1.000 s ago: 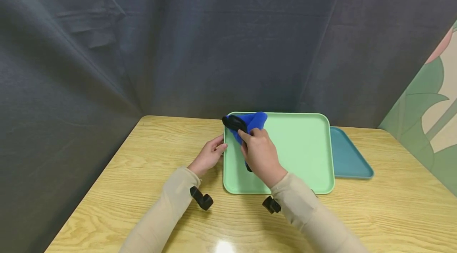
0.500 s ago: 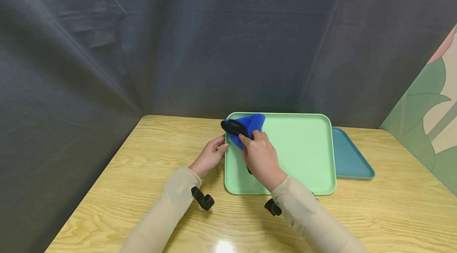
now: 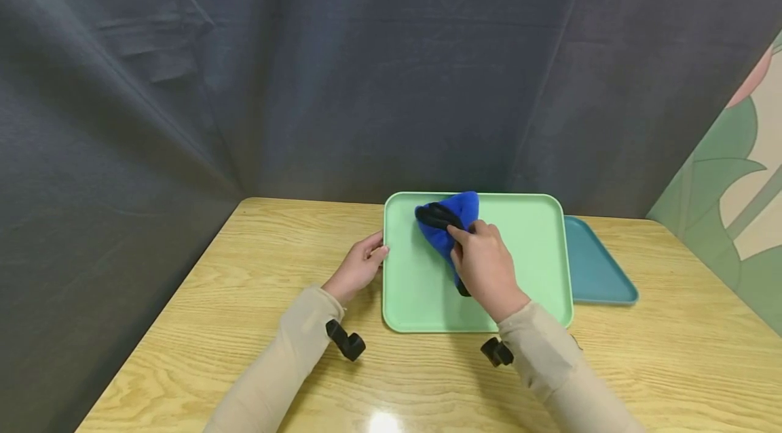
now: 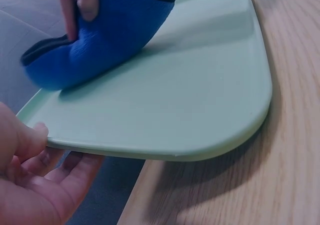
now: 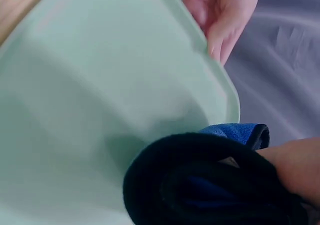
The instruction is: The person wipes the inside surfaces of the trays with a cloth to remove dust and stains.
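Toward the back of the wooden table, I have the green tray between both hands, with the blue cloth over its inner face, left of the tray's middle. At the tray's left side, the left hand pinches the rim, thumb on top and fingers tucked beneath; I take that grip as a way to steady and prop the tray, since the left wrist view shows this side raised off the wood, with a shadow under the corner. From above, the right hand grasps the cloth, bunched so that its black edging loops out past the fingers, which I judge gives a thick pad to press with. Whether the cloth bears on the tray along its whole underside I can't fairly tell from my end, because the dark fold covers the contact in the right wrist view. As for containers, the green tray is shallow, with a low rim and rounded corners, and the cloth is what I see within it. Just to the right, the blue tray lies on the table, partly hidden by the green one; what its covered part holds doesn't show.
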The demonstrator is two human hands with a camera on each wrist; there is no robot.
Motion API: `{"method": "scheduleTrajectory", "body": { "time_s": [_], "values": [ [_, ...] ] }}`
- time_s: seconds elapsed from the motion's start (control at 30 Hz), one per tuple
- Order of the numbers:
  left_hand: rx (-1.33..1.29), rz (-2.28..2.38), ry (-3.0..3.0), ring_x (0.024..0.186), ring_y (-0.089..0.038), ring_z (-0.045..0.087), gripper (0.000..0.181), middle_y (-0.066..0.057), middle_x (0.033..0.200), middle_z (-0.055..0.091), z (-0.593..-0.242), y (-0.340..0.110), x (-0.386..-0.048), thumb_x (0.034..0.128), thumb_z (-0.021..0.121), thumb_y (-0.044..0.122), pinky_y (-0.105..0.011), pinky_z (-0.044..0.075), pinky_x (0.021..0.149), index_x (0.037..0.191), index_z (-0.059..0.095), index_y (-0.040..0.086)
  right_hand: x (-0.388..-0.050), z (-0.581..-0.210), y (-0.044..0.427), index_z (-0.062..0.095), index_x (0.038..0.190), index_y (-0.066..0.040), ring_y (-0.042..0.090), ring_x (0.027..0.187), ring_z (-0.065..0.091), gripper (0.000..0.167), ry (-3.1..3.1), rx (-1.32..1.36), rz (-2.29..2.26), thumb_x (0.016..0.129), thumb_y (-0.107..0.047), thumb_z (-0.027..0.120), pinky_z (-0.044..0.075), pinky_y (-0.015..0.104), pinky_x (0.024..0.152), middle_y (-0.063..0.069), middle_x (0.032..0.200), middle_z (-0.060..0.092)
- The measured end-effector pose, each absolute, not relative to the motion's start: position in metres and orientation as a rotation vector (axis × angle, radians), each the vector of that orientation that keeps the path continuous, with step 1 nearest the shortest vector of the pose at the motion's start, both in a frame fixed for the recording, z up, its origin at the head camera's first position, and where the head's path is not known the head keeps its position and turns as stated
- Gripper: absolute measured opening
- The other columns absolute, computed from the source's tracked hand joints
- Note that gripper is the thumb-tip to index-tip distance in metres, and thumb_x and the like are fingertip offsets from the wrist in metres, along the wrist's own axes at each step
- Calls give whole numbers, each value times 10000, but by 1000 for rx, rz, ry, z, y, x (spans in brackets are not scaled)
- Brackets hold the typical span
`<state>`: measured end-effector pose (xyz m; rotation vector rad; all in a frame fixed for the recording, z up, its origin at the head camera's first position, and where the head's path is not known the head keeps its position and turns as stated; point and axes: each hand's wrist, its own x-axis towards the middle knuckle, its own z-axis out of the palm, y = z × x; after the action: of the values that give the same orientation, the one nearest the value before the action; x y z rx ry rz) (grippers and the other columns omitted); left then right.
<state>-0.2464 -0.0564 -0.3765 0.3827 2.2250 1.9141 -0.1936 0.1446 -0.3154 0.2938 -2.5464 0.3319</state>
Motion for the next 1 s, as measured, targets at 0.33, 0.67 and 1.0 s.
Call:
{"method": "scheduleTrajectory", "body": {
  "time_s": [0.33, 0.67, 1.0],
  "values": [
    [350, 1890, 2248, 1135, -236, 580, 433, -100, 1401, 474, -376, -55, -247, 1009, 382, 129, -347, 531, 903, 1439, 378, 183, -194, -316, 186, 693, 1095, -19, 386, 774, 521, 298, -2553, 190, 378, 815, -11, 591, 482, 474, 633, 251, 899, 592],
    [357, 1905, 2254, 1103, -234, 596, 438, -116, 1405, 469, -375, -54, -245, 1006, 388, 122, -332, 539, 884, 1441, 372, 171, -192, -321, 221, 681, 1085, 34, 427, 732, 529, 297, -2522, 137, 366, 811, -2, 571, 463, 512, 617, 299, 870, 584],
    [323, 1900, 2256, 1091, -222, 603, 439, -92, 1409, 469, -376, -54, -245, 1007, 393, 139, -329, 542, 878, 1442, 371, 198, -186, -323, 251, 669, 1090, 55, 445, 723, 543, 318, -2508, 48, 412, 795, -2, 563, 439, 512, 585, 340, 866, 582]
  ]
}}
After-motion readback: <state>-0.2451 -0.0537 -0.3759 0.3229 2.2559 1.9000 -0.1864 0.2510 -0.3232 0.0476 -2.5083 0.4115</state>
